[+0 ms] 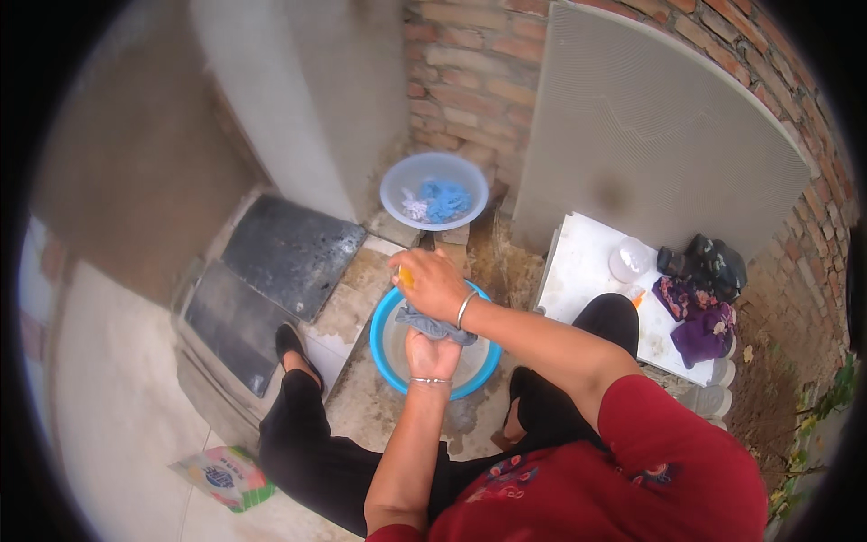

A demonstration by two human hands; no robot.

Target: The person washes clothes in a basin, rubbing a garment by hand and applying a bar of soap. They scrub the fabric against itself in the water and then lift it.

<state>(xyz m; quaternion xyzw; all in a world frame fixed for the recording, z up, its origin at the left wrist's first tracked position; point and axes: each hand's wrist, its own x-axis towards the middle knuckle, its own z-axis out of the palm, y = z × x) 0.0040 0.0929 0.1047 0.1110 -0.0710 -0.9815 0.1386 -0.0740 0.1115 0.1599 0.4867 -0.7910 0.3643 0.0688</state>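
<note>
Head: one cloth (437,326), one yellow bar (405,276), two basins (377,348) (395,191)
Cloth axis: left-to-right
Right hand (435,284): grips bar
Left hand (433,356) fingers: we can't tell

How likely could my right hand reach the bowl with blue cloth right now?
Probably yes: the bowl stands just beyond your right hand, with nothing seen between them, though that hand already holds a yellow bar.

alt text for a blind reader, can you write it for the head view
A person's right-hand grip holds a yellow object near grey cloth on the left-hand grip, above a blue-rimmed basin. Beyond, a pale bowl holds blue and whitish fabric.
</note>
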